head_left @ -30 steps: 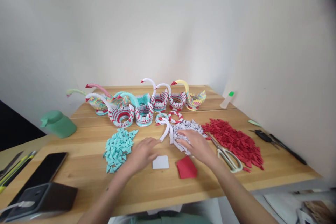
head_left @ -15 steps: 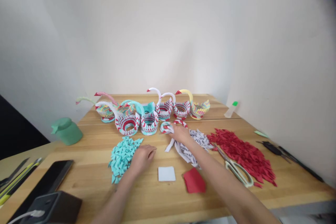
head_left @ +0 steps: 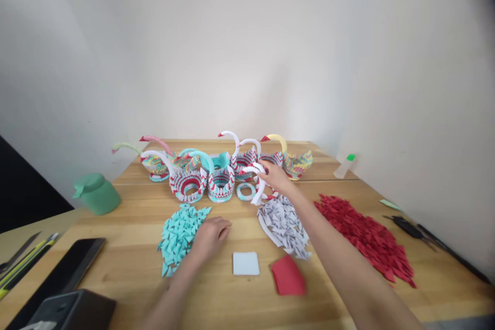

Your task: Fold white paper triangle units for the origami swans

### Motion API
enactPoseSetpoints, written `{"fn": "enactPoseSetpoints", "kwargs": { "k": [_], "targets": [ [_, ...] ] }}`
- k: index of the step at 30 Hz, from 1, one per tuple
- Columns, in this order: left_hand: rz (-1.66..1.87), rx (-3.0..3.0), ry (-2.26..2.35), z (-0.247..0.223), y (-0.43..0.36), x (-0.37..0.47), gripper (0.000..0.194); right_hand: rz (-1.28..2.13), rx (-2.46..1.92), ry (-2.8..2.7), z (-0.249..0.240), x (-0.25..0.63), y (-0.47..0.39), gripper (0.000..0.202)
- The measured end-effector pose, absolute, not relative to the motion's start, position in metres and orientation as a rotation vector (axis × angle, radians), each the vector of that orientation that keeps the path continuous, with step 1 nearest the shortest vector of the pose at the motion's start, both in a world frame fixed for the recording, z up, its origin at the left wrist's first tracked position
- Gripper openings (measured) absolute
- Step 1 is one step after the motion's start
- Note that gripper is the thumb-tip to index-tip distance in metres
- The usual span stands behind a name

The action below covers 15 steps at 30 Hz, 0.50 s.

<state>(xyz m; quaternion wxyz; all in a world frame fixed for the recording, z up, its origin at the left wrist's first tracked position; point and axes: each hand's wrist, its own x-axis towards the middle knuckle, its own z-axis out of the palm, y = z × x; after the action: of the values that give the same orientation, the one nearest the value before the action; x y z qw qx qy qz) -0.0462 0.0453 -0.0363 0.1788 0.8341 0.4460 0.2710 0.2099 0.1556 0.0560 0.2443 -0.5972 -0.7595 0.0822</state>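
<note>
My right hand (head_left: 274,175) grips a white curved swan neck (head_left: 260,185) with a red beak, lifted above a red-and-white paper ring (head_left: 270,192). Left of it lies a pale blue-and-white ring (head_left: 245,192). My left hand (head_left: 214,233) rests closed on the table beside a pile of turquoise paper triangles (head_left: 180,237); whether anything is in its fingers is hidden. White triangles (head_left: 284,224) lie under my right forearm, and red triangles (head_left: 367,237) lie to its right. A white paper stack (head_left: 246,263) and a red paper stack (head_left: 288,276) are near the front.
Several finished paper swans (head_left: 188,183) stand along the back. A green lidded cup (head_left: 96,194), a phone (head_left: 62,273) and a black box (head_left: 73,309) are at left. A green-capped bottle (head_left: 344,166) and a black-handled tool (head_left: 405,226) are at right.
My right hand has lifted the white neck from the table, up and slightly back. My left hand stays nearly still. The scissors are now hidden behind my right arm as the view shifts slightly.
</note>
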Motion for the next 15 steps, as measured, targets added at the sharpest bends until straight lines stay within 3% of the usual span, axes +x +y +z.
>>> {"fn": "enactPoseSetpoints", "kwargs": {
  "k": [15],
  "targets": [
    [0.737, 2.337, 1.337, -0.036, 0.044, -0.043, 0.025, 0.382, -1.414, -1.997, 0.045, 0.211, 0.19, 0.051]
  ]
}}
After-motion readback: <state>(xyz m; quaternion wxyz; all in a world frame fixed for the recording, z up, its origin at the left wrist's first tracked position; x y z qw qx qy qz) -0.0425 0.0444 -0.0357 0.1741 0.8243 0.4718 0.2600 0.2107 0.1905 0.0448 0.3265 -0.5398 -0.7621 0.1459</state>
